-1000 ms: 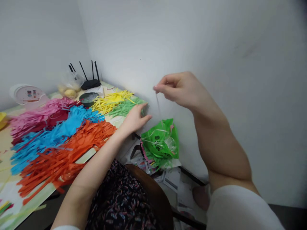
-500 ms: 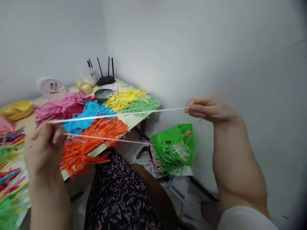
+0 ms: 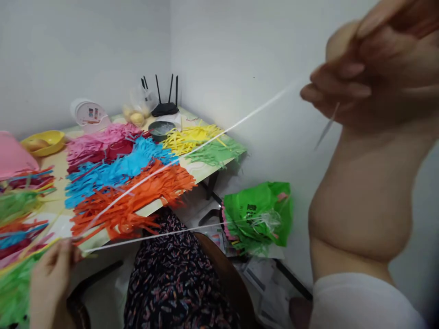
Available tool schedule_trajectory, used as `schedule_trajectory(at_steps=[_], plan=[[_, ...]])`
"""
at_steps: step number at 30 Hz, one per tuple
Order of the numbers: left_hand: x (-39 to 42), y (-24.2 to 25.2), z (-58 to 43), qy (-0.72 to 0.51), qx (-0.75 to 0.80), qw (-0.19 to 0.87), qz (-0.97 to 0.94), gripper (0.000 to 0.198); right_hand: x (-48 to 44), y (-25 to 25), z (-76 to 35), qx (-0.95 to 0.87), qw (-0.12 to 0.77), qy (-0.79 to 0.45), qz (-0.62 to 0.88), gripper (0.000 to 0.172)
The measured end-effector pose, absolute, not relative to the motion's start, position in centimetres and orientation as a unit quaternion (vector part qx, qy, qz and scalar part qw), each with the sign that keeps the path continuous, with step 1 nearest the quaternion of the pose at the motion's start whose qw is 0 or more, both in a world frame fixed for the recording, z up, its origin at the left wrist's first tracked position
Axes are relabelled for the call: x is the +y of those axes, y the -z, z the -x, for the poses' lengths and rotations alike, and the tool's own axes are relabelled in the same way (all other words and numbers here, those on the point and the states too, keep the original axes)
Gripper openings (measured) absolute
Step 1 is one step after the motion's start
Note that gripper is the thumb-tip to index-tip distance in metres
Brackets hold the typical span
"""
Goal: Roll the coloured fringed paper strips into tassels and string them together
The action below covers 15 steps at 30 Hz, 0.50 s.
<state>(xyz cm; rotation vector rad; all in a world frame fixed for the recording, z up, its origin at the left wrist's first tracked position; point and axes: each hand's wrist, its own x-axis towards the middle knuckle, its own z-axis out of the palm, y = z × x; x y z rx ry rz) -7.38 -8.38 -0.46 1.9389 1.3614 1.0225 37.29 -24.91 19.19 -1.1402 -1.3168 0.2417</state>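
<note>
White walls meet at a corner w/ the table (image 3: pixel 58 180) under paper strips (image 3: pixel 130 192). String (image 3: pixel 212 139) runs taut, low-left to high-right: left hand (image 3: pixel 51 278) pinches its low end, right hand (image 3: pixel 360 77) pinches its high end, nearer the camera.

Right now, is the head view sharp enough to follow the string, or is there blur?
Head view: right hand looms close and soft; white string crisp mid-span, fading near left hand; light even, no glare; table edge bowed by the lens.
</note>
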Motion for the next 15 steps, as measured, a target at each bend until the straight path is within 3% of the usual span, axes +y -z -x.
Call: schedule_trajectory(at_steps=[2, 4, 6, 7, 9, 12, 15], plan=[[-10.6, -0.9, 6.6, -0.31, 0.516, 0.291, -0.744, 0.016, -22.5, -19.6, -33.4, -0.619, 0.6, -0.107, 0.496, 0.011], [-13.0, -2.7, 4.4, -0.329, 0.494, 0.325, -0.737, 0.038, -19.7, -18.8, -28.9, -0.725, 0.457, -0.188, 0.479, 0.003], [-14.7, -4.5, 1.5, -0.445, 0.437, 0.401, -0.671, 0.046, -17.1, -17.1, -24.5, -0.813, 0.315, -0.266, 0.412, 0.007], [-15.1, -5.1, 0.2, -0.445, 0.391, 0.45, -0.668, 0.043, -16.1, -16.2, -22.7, -0.829, 0.279, -0.273, 0.4, 0.011], [-14.7, -5.6, -1.1, -0.411, 0.34, 0.488, -0.691, 0.019, -14.8, -14.8, -20.8, -0.847, 0.242, -0.282, 0.38, 0.009], [-12.2, -4.4, 1.5, -0.397, 0.401, 0.429, -0.705, 0.015, -14.1, -14.0, -22.3, -0.855, 0.207, -0.305, 0.365, 0.011], [-9.4, -1.2, 9.2, -0.503, 0.507, 0.316, -0.624, 0.003, -14.0, -13.5, -27.1, -0.838, 0.159, -0.346, 0.391, 0.022]])
